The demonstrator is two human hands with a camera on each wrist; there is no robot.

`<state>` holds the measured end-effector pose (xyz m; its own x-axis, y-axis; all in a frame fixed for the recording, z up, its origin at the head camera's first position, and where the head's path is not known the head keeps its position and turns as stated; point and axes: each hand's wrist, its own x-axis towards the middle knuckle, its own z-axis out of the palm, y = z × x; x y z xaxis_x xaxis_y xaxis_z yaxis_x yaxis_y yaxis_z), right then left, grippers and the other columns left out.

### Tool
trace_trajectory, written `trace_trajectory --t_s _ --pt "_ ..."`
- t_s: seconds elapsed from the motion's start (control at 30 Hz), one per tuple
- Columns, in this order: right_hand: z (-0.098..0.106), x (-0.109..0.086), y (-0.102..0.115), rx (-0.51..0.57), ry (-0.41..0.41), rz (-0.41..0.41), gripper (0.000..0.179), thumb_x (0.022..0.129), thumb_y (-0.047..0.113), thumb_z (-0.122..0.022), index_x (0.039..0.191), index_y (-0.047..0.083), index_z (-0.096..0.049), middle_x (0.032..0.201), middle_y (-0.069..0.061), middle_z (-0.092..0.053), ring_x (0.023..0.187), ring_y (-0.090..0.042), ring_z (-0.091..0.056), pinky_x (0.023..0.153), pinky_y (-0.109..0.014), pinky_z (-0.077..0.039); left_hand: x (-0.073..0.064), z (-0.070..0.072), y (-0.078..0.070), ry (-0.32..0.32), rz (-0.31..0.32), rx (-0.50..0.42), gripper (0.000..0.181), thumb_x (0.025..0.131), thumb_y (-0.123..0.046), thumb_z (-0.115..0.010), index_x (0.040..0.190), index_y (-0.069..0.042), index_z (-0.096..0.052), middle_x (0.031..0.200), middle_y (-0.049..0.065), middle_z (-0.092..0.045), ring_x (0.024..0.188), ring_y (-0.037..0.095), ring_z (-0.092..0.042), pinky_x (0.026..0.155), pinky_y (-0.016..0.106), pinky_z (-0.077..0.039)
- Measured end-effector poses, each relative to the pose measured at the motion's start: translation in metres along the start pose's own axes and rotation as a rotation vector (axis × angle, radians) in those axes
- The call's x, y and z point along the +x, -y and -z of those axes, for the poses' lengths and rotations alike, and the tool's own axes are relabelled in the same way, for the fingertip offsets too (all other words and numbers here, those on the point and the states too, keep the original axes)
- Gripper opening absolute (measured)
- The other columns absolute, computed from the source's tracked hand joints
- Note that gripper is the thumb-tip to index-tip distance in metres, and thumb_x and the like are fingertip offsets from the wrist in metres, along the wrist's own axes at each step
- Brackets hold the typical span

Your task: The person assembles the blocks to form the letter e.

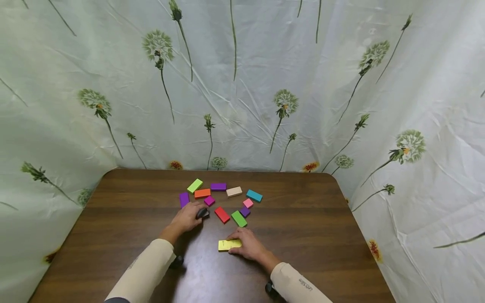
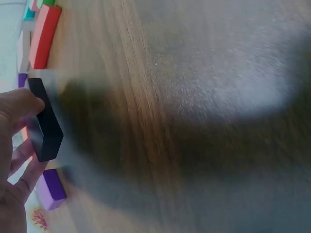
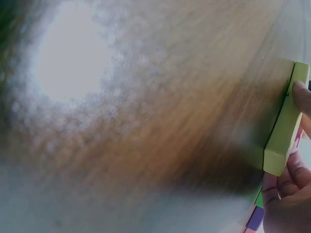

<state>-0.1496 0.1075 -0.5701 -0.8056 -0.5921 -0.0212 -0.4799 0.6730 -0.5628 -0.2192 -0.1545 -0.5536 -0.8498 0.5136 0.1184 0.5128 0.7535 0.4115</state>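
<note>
Tabletop [image 1: 303, 235]: under both hands and all blocks.
Curtain [image 1: 242, 126]: behind far edge, also along left and right sides.
Left hand [image 1: 187, 216]: farther out than right hand; left-hand block [image 2: 48, 126] between thumb and fingers.
Right hand [image 1: 249, 245]: grips right-hand block [image 1: 223, 246], before all other blocks.
Leftmost block [image 1: 184, 198]: just behind left hand.
Far row, left to right: corner block [image 1: 195, 186], back block [image 1: 218, 187], next block [image 1: 234, 192], rightmost block [image 1: 254, 195].
Before corner block: second-row block [image 1: 202, 193], centre block [image 1: 209, 201] to its right.
Before centre block: front-left block [image 1: 222, 214], front-right block [image 1: 239, 219] to its right.
Between rightmost and front-right blocks: inner block [image 1: 248, 203], lower block [image 1: 245, 211] before it.
</note>
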Motion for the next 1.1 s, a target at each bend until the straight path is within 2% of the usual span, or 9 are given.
trace_trajectory --t_s 0.13,0.27,0.43,0.67,0.9,1.1 --pt "0.002 -0.001 -0.001 -0.001 0.0 -0.002 0.03 0.081 0.027 -0.077 0.108 0.015 -0.073 0.1 0.004 -0.063 0.092 -0.009 -0.053 0.082 -0.028 -0.041 -0.003 0.005 -0.005 0.059 -0.053 0.002 0.042 0.074 -0.001 -0.074 0.115 0.003 -0.064 0.108 0.018 -0.065 0.101 0.037 -0.059 0.088 0.049 -0.047" --pt "0.002 0.0 -0.001 -0.007 0.001 -0.006 0.03 0.082 0.027 -0.077 0.109 0.015 -0.073 0.101 0.004 -0.064 0.093 -0.009 -0.054 0.084 -0.028 -0.041 -0.008 0.01 -0.01 0.115 -0.085 0.015 0.041 0.074 -0.003 -0.074 0.114 0.002 -0.065 0.104 0.015 -0.064 0.098 0.033 -0.06 0.087 0.047 -0.047" --pt "0.002 0.001 -0.001 -0.004 -0.002 -0.003 0.03 0.081 0.027 -0.077 0.108 0.015 -0.073 0.101 0.004 -0.064 0.093 -0.009 -0.053 0.083 -0.028 -0.041 -0.016 0.011 -0.016 0.165 -0.1 -0.025 0.042 0.076 -0.004 -0.074 0.117 0.0 -0.064 0.105 0.014 -0.062 0.098 0.032 -0.058 0.086 0.048 -0.046" --pt "0.0 0.001 -0.001 0.0 -0.016 0.008 0.03 0.08 0.026 -0.078 0.107 0.015 -0.073 0.099 0.004 -0.063 0.092 -0.009 -0.053 0.082 -0.027 -0.04 -0.03 0.008 -0.026 0.159 -0.148 -0.052 0.037 0.078 -0.004 -0.073 0.113 0.001 -0.065 0.108 0.016 -0.063 0.102 0.035 -0.058 0.088 0.05 -0.046" --pt "0.0 0.001 0.001 0.013 0.002 -0.021 0.03 0.081 0.026 -0.077 0.108 0.015 -0.073 0.099 0.004 -0.062 0.092 -0.009 -0.052 0.083 -0.029 -0.04 -0.037 0.002 -0.03 0.156 -0.186 -0.041 0.035 0.075 -0.004 -0.075 0.109 -0.001 -0.068 0.101 0.01 -0.065 0.094 0.028 -0.06 0.084 0.042 -0.049" --pt "0.002 0.002 0.002 0.031 0.014 -0.037 0.03 0.081 0.026 -0.077 0.108 0.015 -0.072 0.099 0.004 -0.062 0.092 -0.009 -0.052 0.082 -0.029 -0.04 -0.041 -0.003 -0.035 0.181 -0.16 -0.077 0.034 0.074 -0.002 -0.076 0.107 -0.003 -0.069 0.097 0.006 -0.064 0.091 0.023 -0.06 0.083 0.039 -0.049"
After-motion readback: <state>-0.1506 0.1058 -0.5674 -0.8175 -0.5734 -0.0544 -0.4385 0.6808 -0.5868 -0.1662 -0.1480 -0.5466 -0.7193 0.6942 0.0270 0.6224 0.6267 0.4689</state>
